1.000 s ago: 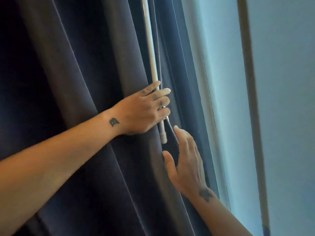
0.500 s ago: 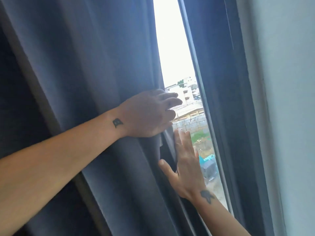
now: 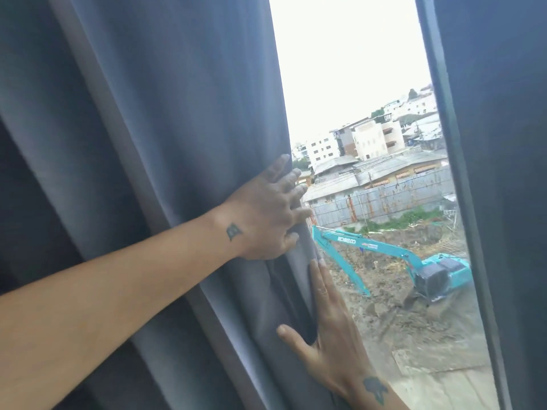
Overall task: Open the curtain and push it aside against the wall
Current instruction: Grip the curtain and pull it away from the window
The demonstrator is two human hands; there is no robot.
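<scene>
The dark blue-grey curtain (image 3: 177,128) hangs in heavy folds over the left two thirds of the view. Its free edge runs down the middle, with a strip of bare window glass (image 3: 355,99) to its right. My left hand (image 3: 266,214) reaches across from the left, its fingers curled around the curtain's edge. My right hand (image 3: 331,335) lies lower on the same edge, flat with fingers straight and thumb spread, pressing on the fabric. The curtain's top and bottom are out of view.
The dark window frame (image 3: 453,202) stands right of the glass, with a shadowed wall surface (image 3: 509,143) beyond it. Through the glass I see buildings and a turquoise excavator (image 3: 429,267) on a dirt lot.
The curtain edge has moved left with both hands on it, and the gap of bare glass has widened. The white wand held a second ago is hidden.
</scene>
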